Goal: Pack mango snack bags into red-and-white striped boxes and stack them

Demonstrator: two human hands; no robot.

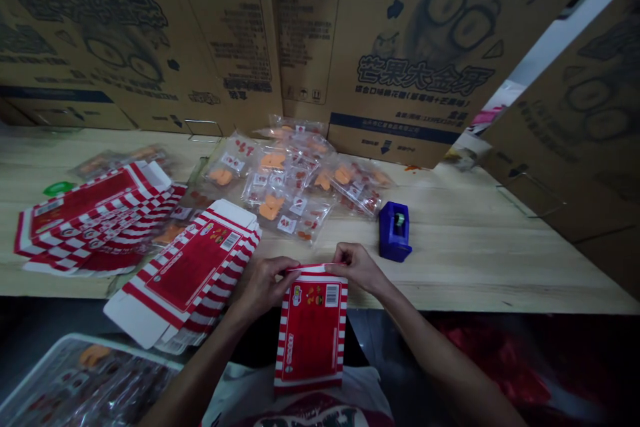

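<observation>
A person's left hand (pixel 263 285) and right hand (pixel 357 268) pinch the top edge of a flattened red-and-white striped paperboard carton (pixel 311 330), fingers curled closely over the narrow top flap, neither hand open. The carton hangs upright just past the front edge of a pale wooden table (pixel 450 270), its lower end over the person's white shirt (pixel 300 403). Just left of the left hand lies a stack of matching flat cartons (pixel 193 273), with a looser fanned pile (pixel 95 220) at left of frame. Clear plastic sachets of orange pieces (pixel 285 180) are heaped at top center of the table, beyond the hands. A blue tape dispenser (pixel 394 231) stands near the right hand, well clear of the sachets' nearest edge by only a little. Printed corrugated shipping cartons (pixel 420 33) stand along the far side and right of the table. At lower left, below the table edge, a clear-sided tray (pixel 85 380) holds more sachets, and a green disc (pixel 57 188) lies at the far left of the table
</observation>
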